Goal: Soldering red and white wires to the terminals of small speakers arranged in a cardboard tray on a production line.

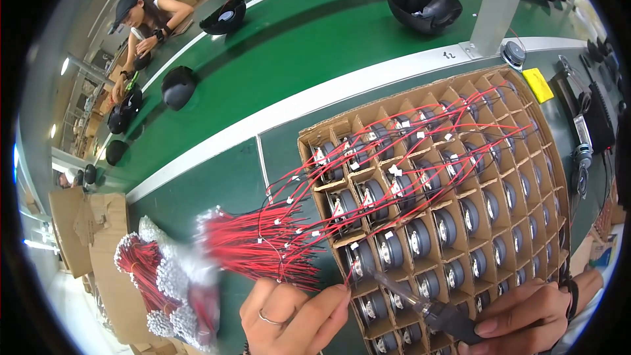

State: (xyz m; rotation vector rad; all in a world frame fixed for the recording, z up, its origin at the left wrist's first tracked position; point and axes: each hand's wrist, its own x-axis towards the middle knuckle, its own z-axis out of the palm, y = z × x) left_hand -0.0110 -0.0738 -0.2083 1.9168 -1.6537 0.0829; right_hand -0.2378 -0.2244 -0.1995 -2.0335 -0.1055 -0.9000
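My left hand [292,315], with a ring on one finger, pinches the end of a thin red wire [348,279] at the near left edge of a divided cardboard box [338,242]. My right hand [526,319] grips a soldering iron [447,319] by its dark handle. The iron's tip points at a small round speaker [360,260] in the cell beside my left fingertips; I cannot tell whether it touches. Several speakers stand on edge in the cells. Red and black wires with white connectors [394,171] lie across the far rows.
Left of the box lie a loose wire bundle [256,243] and bagged wire bundles [141,263]. Beyond runs a green conveyor [282,46] carrying black shells [426,10]. A grey post [499,6], yellow pad [539,85] and loose speaker [514,54] stand behind. A co-worker [148,23] works far left.
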